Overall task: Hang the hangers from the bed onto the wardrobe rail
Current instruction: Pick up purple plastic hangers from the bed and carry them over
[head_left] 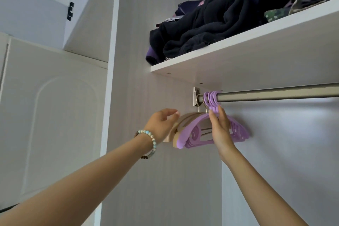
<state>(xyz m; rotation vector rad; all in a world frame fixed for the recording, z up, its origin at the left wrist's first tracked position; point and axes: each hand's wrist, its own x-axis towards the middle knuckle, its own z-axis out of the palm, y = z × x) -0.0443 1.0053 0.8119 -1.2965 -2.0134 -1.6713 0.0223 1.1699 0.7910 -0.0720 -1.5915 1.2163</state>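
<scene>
Several purple plastic hangers (197,130) hang by their hooks at the left end of the metal wardrobe rail (275,93). Behind them hang two beige wooden hangers (183,119). My right hand (220,128) lies flat with straight fingers against the purple hangers just under their hooks. My left hand (162,123), with a bead bracelet on the wrist, is raised beside the left end of the wooden hangers; its fingers are relaxed and hold nothing. Whether it touches them I cannot tell.
A white shelf (238,53) right above the rail carries a heap of dark folded clothes (211,29). The wardrobe's side panel (128,97) stands close on the left. The rail to the right of the hangers is bare. A closed cupboard door (55,106) is further left.
</scene>
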